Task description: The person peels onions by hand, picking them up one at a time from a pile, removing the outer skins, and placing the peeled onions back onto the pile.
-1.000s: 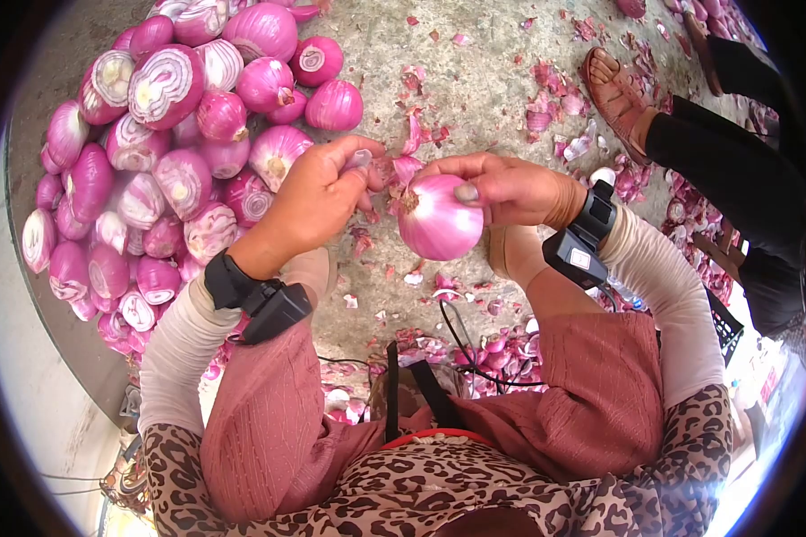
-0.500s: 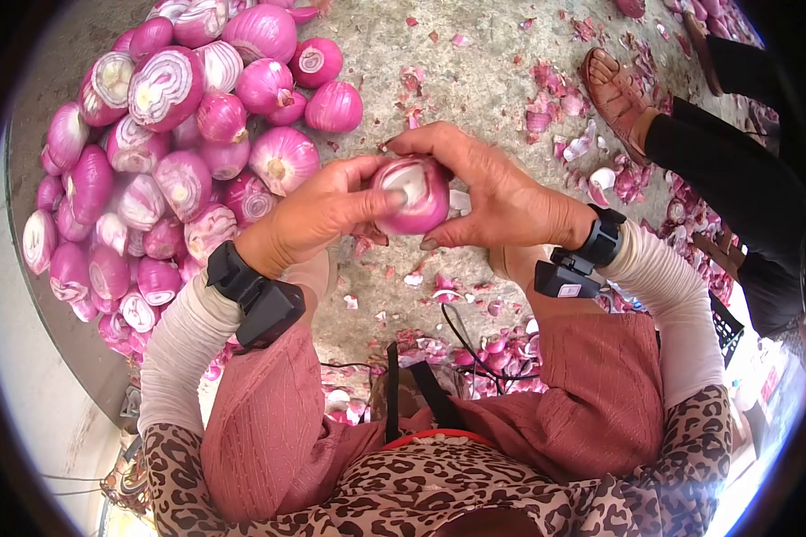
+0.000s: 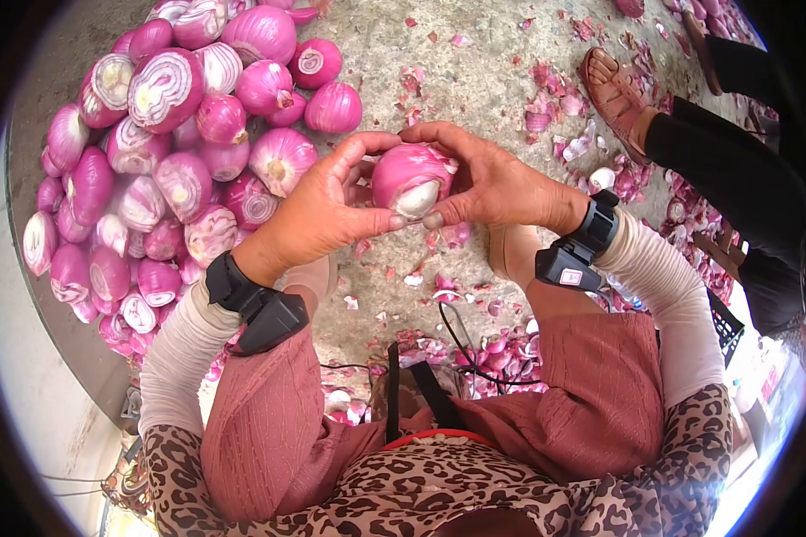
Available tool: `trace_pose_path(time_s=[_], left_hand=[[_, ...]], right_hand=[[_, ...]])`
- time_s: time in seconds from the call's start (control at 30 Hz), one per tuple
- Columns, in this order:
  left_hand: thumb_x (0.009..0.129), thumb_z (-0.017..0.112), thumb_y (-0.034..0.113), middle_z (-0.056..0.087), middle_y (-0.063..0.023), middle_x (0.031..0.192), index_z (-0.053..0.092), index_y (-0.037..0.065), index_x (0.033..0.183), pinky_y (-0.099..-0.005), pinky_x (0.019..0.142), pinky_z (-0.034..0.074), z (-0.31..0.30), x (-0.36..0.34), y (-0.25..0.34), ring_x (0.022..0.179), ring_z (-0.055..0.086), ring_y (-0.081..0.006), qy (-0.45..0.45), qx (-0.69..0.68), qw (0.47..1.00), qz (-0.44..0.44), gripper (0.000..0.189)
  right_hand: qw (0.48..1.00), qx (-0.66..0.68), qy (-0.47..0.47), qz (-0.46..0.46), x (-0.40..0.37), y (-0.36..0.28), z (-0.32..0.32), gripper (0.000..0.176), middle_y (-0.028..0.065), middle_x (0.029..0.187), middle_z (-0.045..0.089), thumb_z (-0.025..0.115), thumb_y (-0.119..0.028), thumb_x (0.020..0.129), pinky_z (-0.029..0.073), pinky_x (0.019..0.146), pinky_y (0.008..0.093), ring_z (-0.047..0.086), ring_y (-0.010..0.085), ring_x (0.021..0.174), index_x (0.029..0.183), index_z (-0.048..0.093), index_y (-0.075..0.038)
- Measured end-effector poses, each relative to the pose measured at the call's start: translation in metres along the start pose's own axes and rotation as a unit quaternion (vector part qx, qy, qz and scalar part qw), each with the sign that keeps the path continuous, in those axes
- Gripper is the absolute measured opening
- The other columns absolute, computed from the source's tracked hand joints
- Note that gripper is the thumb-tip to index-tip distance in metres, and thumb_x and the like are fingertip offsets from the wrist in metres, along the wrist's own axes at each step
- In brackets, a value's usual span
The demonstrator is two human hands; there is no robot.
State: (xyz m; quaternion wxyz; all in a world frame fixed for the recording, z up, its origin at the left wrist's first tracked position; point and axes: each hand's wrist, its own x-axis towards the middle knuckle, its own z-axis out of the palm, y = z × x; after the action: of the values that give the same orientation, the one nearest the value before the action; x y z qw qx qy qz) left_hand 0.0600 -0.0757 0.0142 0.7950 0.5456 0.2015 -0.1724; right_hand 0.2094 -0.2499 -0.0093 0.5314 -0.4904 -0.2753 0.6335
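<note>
A red onion [image 3: 410, 177] is held up between both hands above the concrete floor, its pale cut patch tilted down toward my body. My left hand [image 3: 331, 199] grips it from the left, thumb at the lower edge by the cut patch and fingers curled over the top. From the right, my right hand [image 3: 488, 183] wraps it, with the thumb near the other thumb and the index finger along the top. Just left of my left hand lies a large heap of peeled red onions [image 3: 181, 183], some with cut faces showing.
Onion skins [image 3: 546, 98] litter the concrete floor [image 3: 475, 67], with more scraps [image 3: 501, 358] between my legs. A black cable [image 3: 461, 336] runs there too. At the right, another person's sandalled foot [image 3: 613, 94] and dark-trousered legs [image 3: 716, 152] are close by.
The onion has been turned, so its cut patch moved from facing up to the lower side. My left thumb slid off its face to the lower edge.
</note>
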Motion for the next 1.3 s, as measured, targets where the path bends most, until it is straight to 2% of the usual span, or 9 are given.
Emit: trace_pose_path(time_s=[0.23, 0.53, 0.77, 0.9, 0.97, 1.0, 1.1, 1.13, 1.3], left_hand=[[0.076, 0.071, 0.000, 0.054, -0.0056, 0.110, 0.044, 0.004, 0.121, -0.0248, 0.075, 0.052, -0.001, 0.002, -0.001, 0.099, 0.056, -0.0147, 0.026, -0.039, 0.999, 0.027, 0.053], [0.079, 0.068, 0.003, 0.055, -0.0006, 0.087, 0.055, 0.003, 0.087, -0.0219, 0.063, 0.045, -0.007, 0.001, -0.001, 0.077, 0.053, -0.0058, 0.087, 0.090, 0.992, 0.029, 0.015], [0.081, 0.061, 0.002, 0.049, -0.0064, 0.081, 0.051, 0.002, 0.079, -0.0288, 0.067, 0.042, -0.009, 0.002, 0.001, 0.074, 0.049, -0.0155, 0.065, 0.226, 0.965, 0.118, 0.010], [0.089, 0.059, 0.011, 0.047, -0.0036, 0.088, 0.049, 0.002, 0.081, -0.0249, 0.072, 0.040, -0.015, 0.000, -0.002, 0.079, 0.046, -0.0099, -0.026, 0.276, 0.955, 0.108, 0.016], [0.092, 0.059, 0.022, 0.048, -0.0036, 0.087, 0.051, 0.000, 0.082, -0.0254, 0.069, 0.042, -0.013, -0.001, -0.002, 0.076, 0.048, -0.0103, 0.015, 0.192, 0.980, -0.042, 0.025], [0.090, 0.061, 0.033, 0.050, -0.0044, 0.094, 0.052, -0.001, 0.095, -0.0251, 0.068, 0.044, -0.026, 0.002, -0.011, 0.077, 0.051, -0.0099, 0.009, 0.330, 0.944, -0.013, 0.036], [0.083, 0.068, 0.039, 0.055, -0.0133, 0.101, 0.047, -0.001, 0.117, -0.0329, 0.074, 0.048, -0.017, 0.001, -0.004, 0.084, 0.059, -0.0195, 0.096, 0.222, 0.970, 0.021, 0.057], [0.076, 0.075, 0.038, 0.055, -0.0170, 0.111, 0.038, 0.000, 0.127, -0.0322, 0.085, 0.048, -0.011, 0.000, 0.006, 0.098, 0.059, -0.0201, 0.070, 0.102, 0.991, -0.042, 0.074], [0.079, 0.075, 0.027, 0.054, -0.0143, 0.117, 0.036, 0.000, 0.132, -0.0298, 0.089, 0.046, -0.022, 0.002, -0.022, 0.106, 0.055, -0.0166, 0.018, 0.173, 0.985, 0.009, 0.070]], right_hand=[[0.999, 0.007, 0.024, 0.033, -0.001, 0.001, -0.007, 0.075, 0.0074, 0.119, 0.054, 0.080, -0.017, 0.073, 0.044, 0.096, 0.0285, 0.051, 0.0148, 0.112, 0.134, 0.037, -0.002], [0.996, 0.025, 0.067, 0.055, 0.003, 0.000, -0.006, 0.067, 0.0074, 0.110, 0.058, 0.077, -0.015, 0.076, 0.047, 0.088, 0.0272, 0.055, 0.0136, 0.101, 0.130, 0.040, 0.000], [0.995, 0.069, 0.052, 0.041, 0.006, 0.013, -0.011, 0.061, 0.0069, 0.108, 0.058, 0.072, -0.012, 0.079, 0.048, 0.077, 0.0246, 0.056, 0.0119, 0.095, 0.129, 0.040, 0.001], [0.988, 0.100, 0.092, 0.077, 0.010, 0.019, -0.024, 0.057, 0.0085, 0.108, 0.058, 0.066, -0.009, 0.082, 0.049, 0.077, 0.0249, 0.056, 0.0125, 0.095, 0.131, 0.038, 0.001], [0.995, -0.002, 0.094, 0.044, 0.014, 0.017, -0.028, 0.060, 0.0094, 0.108, 0.058, 0.068, -0.010, 0.081, 0.050, 0.079, 0.0267, 0.057, 0.0140, 0.095, 0.131, 0.037, 0.002], [0.994, -0.042, 0.079, 0.055, 0.014, 0.005, -0.024, 0.062, 0.0099, 0.109, 0.058, 0.070, -0.011, 0.080, 0.049, 0.082, 0.0282, 0.057, 0.0156, 0.096, 0.131, 0.037, 0.003], [0.987, -0.148, 0.012, 0.061, 0.020, -0.009, -0.009, 0.066, 0.0108, 0.108, 0.058, 0.077, -0.015, 0.075, 0.048, 0.085, 0.0297, 0.057, 0.0169, 0.098, 0.128, 0.041, 0.001], [0.990, -0.134, 0.002, 0.045, 0.021, -0.011, -0.003, 0.066, 0.0123, 0.106, 0.059, 0.079, -0.018, 0.072, 0.049, 0.084, 0.0318, 0.057, 0.0181, 0.097, 0.125, 0.044, 0.000], [0.970, -0.241, -0.014, 0.040, 0.025, -0.007, 0.009, 0.069, 0.0111, 0.105, 0.058, 0.080, -0.014, 0.071, 0.049, 0.082, 0.0308, 0.057, 0.0168, 0.096, 0.126, 0.042, 0.000]])
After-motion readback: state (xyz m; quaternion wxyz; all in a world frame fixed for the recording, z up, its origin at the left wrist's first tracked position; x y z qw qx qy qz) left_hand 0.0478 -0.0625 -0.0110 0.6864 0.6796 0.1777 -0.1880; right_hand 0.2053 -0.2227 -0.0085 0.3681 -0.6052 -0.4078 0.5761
